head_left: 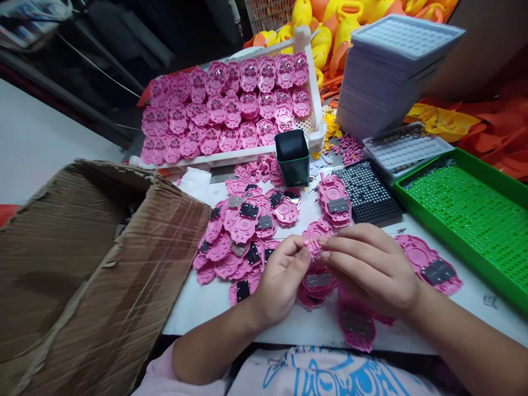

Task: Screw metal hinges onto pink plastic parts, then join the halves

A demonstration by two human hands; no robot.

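Observation:
My left hand [284,278] pinches a small pink plastic piece [312,246] between thumb and fingertips. The fingers of my right hand [373,269] are bent together and meet the same piece from the right side; its thumb is hidden. Below and around my hands lie pink shell-shaped plastic casings [318,280] with grey rectangular covers. A heap of similar casings [243,217], some with black covers, spreads to the left of my left hand. Just right of my right hand rests another pink casing [418,253].
A cardboard box [173,236] stands at left. Behind the heap are a dark square cup [292,159] and a white crate [317,118] filled with rows of pink casings. On the right are a black grid tray [367,192], a green tray [406,184] and stacked white trays [371,82].

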